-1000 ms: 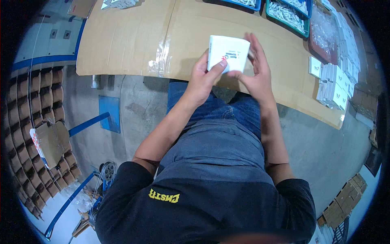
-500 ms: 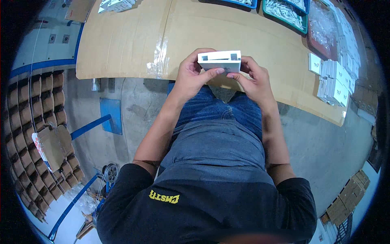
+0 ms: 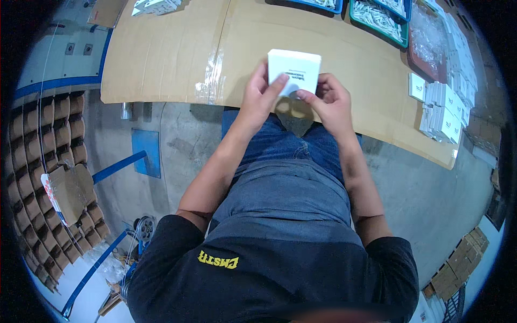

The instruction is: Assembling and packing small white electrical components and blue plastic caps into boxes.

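A small, flat white box [image 3: 293,63] with dark print on its broad face is held up above the table's near edge. My left hand [image 3: 260,96] grips its left side, thumb across the printed face and fingers behind. At the lower right corner, my right hand [image 3: 333,102] pinches the box, its thumb on the near edge and its fingers curled by the right side. The box's underside and the fingertips behind it are hidden.
A cardboard-covered table [image 3: 161,59] spans the front. Stacked white boxes [image 3: 444,110] stand at its right, beside a reddish tray of clear plastic bags [image 3: 428,40]. Green tray [image 3: 377,24] and blue tray [image 3: 318,4] hold small white pieces. More white boxes [image 3: 156,5] lie far left.
The box has been tilted, so its printed broad face now shows instead of the edge with openings. Both hands still hold it, and my left thumb has shifted onto that face.
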Tool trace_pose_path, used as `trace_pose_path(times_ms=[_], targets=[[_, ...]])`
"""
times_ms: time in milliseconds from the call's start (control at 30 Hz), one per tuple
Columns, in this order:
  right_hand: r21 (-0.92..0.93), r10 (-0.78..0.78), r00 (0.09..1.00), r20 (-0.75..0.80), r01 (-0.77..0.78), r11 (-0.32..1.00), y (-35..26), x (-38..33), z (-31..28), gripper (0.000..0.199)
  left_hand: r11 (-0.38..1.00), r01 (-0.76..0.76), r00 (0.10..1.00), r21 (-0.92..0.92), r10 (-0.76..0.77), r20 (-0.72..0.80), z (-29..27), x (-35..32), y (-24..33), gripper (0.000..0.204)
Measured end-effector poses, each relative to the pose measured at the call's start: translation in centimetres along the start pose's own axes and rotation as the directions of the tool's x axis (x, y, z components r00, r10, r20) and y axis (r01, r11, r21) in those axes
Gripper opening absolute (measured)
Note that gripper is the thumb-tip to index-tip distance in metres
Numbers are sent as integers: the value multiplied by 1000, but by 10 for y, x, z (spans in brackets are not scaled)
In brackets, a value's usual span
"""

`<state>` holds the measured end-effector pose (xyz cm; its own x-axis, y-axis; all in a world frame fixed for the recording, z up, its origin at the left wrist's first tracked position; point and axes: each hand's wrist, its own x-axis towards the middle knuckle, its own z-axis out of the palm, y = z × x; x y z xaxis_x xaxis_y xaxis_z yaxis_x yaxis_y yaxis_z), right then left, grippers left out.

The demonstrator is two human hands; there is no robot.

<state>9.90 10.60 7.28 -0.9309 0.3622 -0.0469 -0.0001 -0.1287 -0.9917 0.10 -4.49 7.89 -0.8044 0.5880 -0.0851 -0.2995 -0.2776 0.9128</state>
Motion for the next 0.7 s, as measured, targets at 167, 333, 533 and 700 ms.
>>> trace_pose_path(times_ms=[167, 333, 533, 700], targets=[[133, 373, 914, 160, -395, 909, -1, 6, 3, 28, 809, 399, 917, -431, -365, 163, -3, 2, -5, 73], [-713, -222, 971, -88, 94, 695, -5, 9, 4, 81, 773, 443, 896, -454, -388, 214, -9, 4, -25, 69], [-623, -382, 862, 333, 506, 597, 18, 18, 6, 75, 725, 546, 835, -420, -513, 199, -6, 5, -40, 68], [-609, -480, 818, 317, 564, 557, 16, 20, 4, 66, 574, 551, 824, -606, -488, 287, -5, 9, -48, 62]])
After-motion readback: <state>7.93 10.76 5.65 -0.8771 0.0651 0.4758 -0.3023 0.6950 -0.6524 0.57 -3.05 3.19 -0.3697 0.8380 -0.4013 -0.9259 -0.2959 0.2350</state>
